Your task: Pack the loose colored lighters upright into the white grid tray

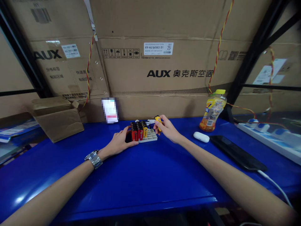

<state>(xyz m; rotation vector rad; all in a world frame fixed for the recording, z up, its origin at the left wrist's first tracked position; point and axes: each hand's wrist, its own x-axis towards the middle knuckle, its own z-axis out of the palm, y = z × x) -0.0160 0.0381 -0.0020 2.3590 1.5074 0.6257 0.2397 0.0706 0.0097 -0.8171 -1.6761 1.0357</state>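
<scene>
A white compartment tray rests on the blue tabletop. Red lighters and yellow lighters stand upright in its left and middle part, while the cells on the right show no lighters. My left hand is closed round the tray's left end, thumb along the front edge and fingers partly hidden behind. Just off the tray's right end, my right hand pinches a single yellow lighter, tilted and raised above the table. A whitish item behind the tray is too small to make out.
Large cardboard boxes wall off the back. An open carton stands left, near a blurred upright screen. At right are a drink bottle, a white earbud case, a black phone with cable, and a power strip.
</scene>
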